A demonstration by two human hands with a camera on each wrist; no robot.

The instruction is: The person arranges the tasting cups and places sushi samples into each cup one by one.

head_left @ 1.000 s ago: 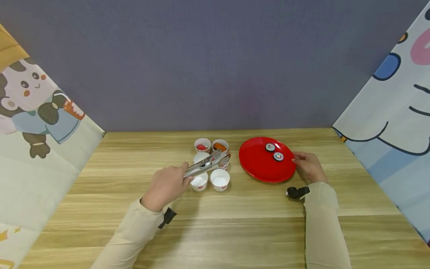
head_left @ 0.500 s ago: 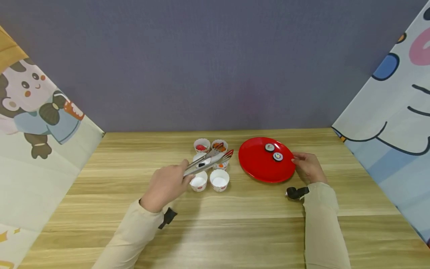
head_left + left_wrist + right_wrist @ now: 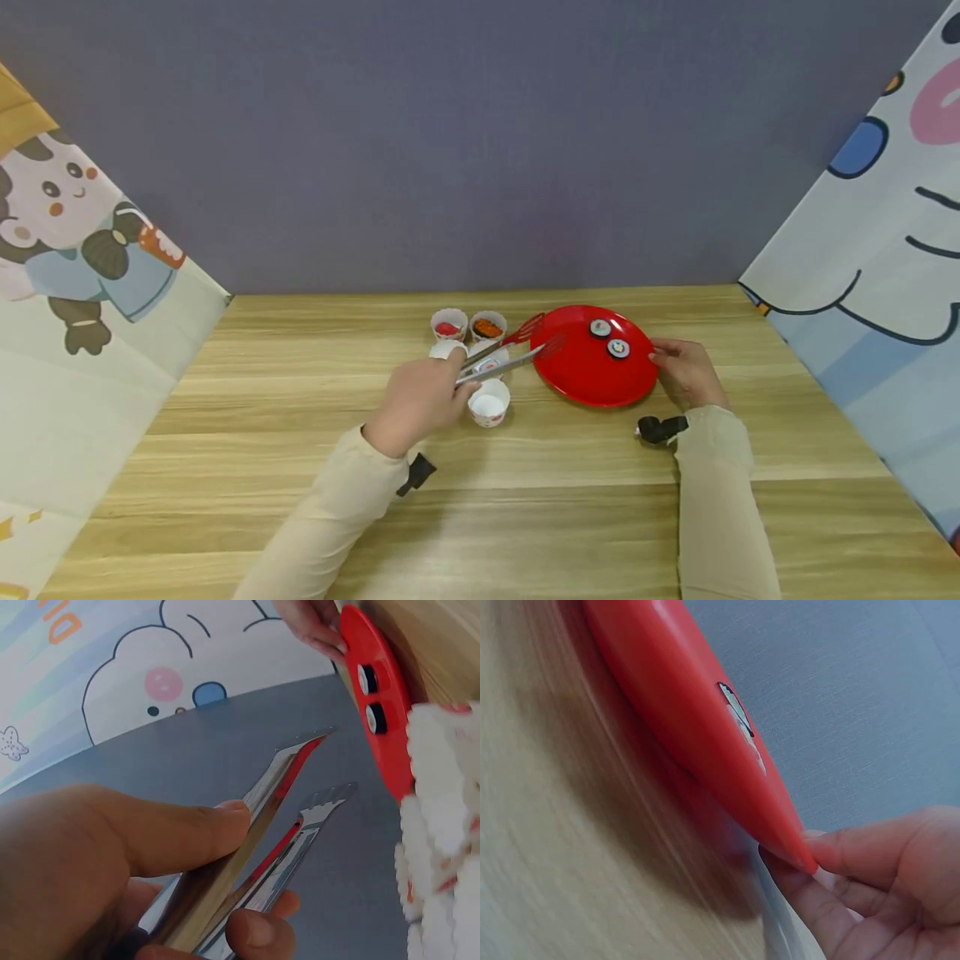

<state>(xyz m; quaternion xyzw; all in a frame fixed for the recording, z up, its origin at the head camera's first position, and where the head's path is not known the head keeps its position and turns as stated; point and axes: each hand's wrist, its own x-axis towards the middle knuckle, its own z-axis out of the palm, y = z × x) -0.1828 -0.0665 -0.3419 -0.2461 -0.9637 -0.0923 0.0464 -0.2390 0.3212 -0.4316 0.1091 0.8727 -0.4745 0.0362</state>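
My left hand point(image 3: 423, 404) grips a pair of metal tongs point(image 3: 259, 832) between thumb and fingers. In the left wrist view the tong ends stand apart with nothing between them. In the head view they reach over the left rim of a red plate point(image 3: 585, 379). My right hand point(image 3: 688, 371) pinches the plate's right rim between thumb and fingers, also seen closely in the right wrist view. Two sushi roll pieces point(image 3: 600, 328) lie on the plate's right half. Below the tongs, a paper cup point(image 3: 498, 354) with a sushi piece in it is partly covered.
Several paper cups stand left of the plate. One at the back holds something red point(image 3: 449, 328), another orange bits point(image 3: 489, 327). A white cup point(image 3: 489, 403) stands at the front. My left hand hides part of the group. A grey wall point(image 3: 480, 150) rises behind the table.
My left hand has moved right with the tongs, from above the cups to the plate's left edge. The tong ends have spread apart. My right hand stays on the plate rim.
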